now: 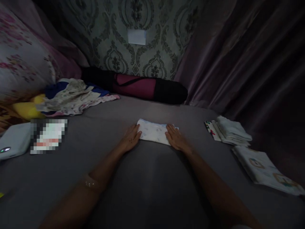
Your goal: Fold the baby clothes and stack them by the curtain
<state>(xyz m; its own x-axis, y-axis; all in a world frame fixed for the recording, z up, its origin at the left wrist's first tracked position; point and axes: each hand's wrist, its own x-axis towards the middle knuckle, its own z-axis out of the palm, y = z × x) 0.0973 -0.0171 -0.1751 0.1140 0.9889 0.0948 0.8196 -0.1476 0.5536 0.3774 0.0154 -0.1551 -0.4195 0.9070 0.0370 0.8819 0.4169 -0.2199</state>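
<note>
A folded white cloth [153, 131] with faint pale-blue prints and a blue edge lies flat on the grey sheet [147, 178], in the middle of the view. My left hand [131, 136] rests at its left end, fingers stretched out and touching the edge. At the right end, my right hand [175, 137] lies flat with its fingers over the cloth's border. Neither hand grips the cloth. A small white bit of fabric shows just beyond my right fingertips.
Folded cloths [232, 131] are stacked at the right, with another folded printed cloth [267, 170] nearer. A heap of clothes [76, 95] lies at the back left. A long black and maroon bag [135, 86] runs along the wall. A white device [16, 140] sits at left.
</note>
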